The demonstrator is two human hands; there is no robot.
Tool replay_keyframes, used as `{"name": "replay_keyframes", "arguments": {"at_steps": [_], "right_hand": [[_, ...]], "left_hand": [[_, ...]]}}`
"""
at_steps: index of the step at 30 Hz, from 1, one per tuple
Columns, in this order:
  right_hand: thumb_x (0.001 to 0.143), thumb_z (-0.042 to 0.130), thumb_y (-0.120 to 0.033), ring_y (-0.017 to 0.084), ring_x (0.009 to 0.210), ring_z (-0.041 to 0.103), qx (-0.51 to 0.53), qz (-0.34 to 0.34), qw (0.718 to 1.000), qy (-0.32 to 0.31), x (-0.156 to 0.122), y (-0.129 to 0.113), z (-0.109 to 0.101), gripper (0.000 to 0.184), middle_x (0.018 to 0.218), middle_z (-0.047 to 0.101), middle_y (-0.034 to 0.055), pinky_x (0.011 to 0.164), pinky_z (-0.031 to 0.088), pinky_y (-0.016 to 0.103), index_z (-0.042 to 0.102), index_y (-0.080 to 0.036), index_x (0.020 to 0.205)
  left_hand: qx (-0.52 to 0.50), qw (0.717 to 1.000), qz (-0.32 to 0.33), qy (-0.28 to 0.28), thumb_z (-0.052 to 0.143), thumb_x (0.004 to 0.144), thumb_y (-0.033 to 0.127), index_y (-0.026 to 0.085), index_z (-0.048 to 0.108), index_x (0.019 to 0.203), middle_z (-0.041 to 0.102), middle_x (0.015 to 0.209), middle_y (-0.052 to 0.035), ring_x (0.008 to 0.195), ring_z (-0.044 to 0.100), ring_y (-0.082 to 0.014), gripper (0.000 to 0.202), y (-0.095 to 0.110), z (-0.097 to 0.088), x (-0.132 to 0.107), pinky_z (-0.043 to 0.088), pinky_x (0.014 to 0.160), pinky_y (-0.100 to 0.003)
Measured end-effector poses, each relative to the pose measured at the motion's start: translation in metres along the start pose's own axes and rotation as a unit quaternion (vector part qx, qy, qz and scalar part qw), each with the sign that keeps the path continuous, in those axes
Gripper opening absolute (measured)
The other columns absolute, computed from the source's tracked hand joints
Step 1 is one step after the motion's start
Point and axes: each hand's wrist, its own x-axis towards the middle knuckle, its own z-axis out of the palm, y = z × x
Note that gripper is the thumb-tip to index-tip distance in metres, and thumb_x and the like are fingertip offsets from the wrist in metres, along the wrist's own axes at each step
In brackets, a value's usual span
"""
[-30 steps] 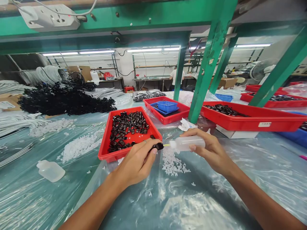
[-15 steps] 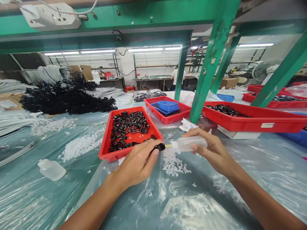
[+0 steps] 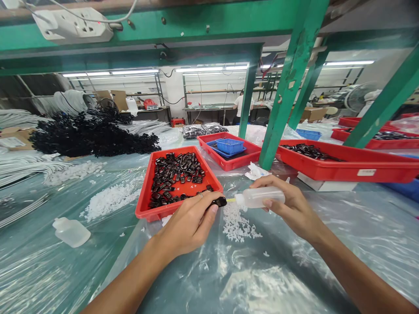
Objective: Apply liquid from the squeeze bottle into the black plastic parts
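Note:
My left hand (image 3: 193, 220) pinches a small glossy black plastic part (image 3: 220, 201) at the near right corner of a red tray (image 3: 144, 208). In my right hand (image 3: 288, 203) lies a translucent squeeze bottle (image 3: 260, 197), held sideways. Its thin yellow nozzle tip (image 3: 231, 199) points left and meets the end of the black part; whether it goes inside I cannot tell. Many similar black parts (image 3: 178, 168) fill much of the red tray. Below the bottle's tip, small white plastic pieces (image 3: 240, 226) are scattered over the plastic sheet.
A second squeeze bottle (image 3: 72, 232) lies at left near a white heap of pieces (image 3: 109, 198). Green posts (image 3: 278, 104) rise beyond my hands. More red trays (image 3: 347, 168) stand behind and right. Black cable ends (image 3: 91, 135) are piled back left. A person (image 3: 243, 104) is far off.
Both hands keep the same hold, with the nozzle tip still at the black part. The whole view has shifted very slightly.

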Motion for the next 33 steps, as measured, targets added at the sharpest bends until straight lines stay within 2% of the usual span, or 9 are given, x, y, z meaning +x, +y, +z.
{"name": "replay_keyframes", "arguments": {"at_steps": [8,11,15,26,33], "right_hand": [[0.101,0.068,-0.050,0.022,0.070,0.057,0.045,0.012,0.999,-0.001,-0.002,0.009,0.002,0.024,0.094,0.067,0.0032,0.058,0.044,0.035,0.073,-0.027,0.105],[0.101,0.069,-0.050,0.022,0.070,0.057,0.053,0.016,0.998,-0.002,-0.002,0.011,0.003,0.024,0.093,0.066,0.0028,0.058,0.043,0.034,0.071,-0.027,0.104],[0.100,0.069,-0.051,0.023,0.070,0.057,0.060,0.023,0.998,-0.007,-0.002,0.012,0.003,0.024,0.091,0.066,0.0037,0.057,0.043,0.035,0.070,-0.027,0.104],[0.101,0.068,-0.044,0.022,0.067,0.059,0.076,0.031,0.997,-0.011,-0.001,0.008,0.003,0.015,0.089,0.065,0.0023,0.055,0.048,0.035,0.070,-0.029,0.102],[0.100,0.070,-0.044,0.021,0.065,0.059,0.082,0.033,0.996,-0.010,-0.002,0.008,0.002,0.016,0.088,0.066,0.0014,0.056,0.048,0.034,0.071,-0.029,0.102]], "left_hand": [[-0.005,1.000,0.003,0.008,0.045,0.111,0.018,0.016,0.071,0.131,0.082,0.111,-0.0109,0.099,0.079,-0.0280,0.033,0.003,0.001,-0.001,0.063,0.085,-0.041],[-0.005,1.000,0.002,0.006,0.044,0.112,0.019,0.018,0.072,0.132,0.081,0.107,-0.0103,0.094,0.078,-0.0267,0.034,0.003,0.000,-0.001,0.063,0.083,-0.040],[-0.005,1.000,0.017,0.008,0.045,0.112,0.018,0.016,0.072,0.131,0.078,0.097,-0.0085,0.084,0.075,-0.0252,0.034,0.003,0.001,-0.002,0.062,0.076,-0.038],[0.000,1.000,0.029,0.007,0.044,0.112,0.018,0.014,0.072,0.132,0.076,0.089,-0.0066,0.086,0.074,-0.0242,0.034,0.002,0.001,-0.002,0.064,0.084,-0.039],[0.004,1.000,-0.002,-0.003,0.044,0.113,0.021,0.017,0.074,0.131,0.074,0.085,-0.0064,0.080,0.072,-0.0251,0.035,0.005,0.000,-0.002,0.065,0.085,-0.041]]}}
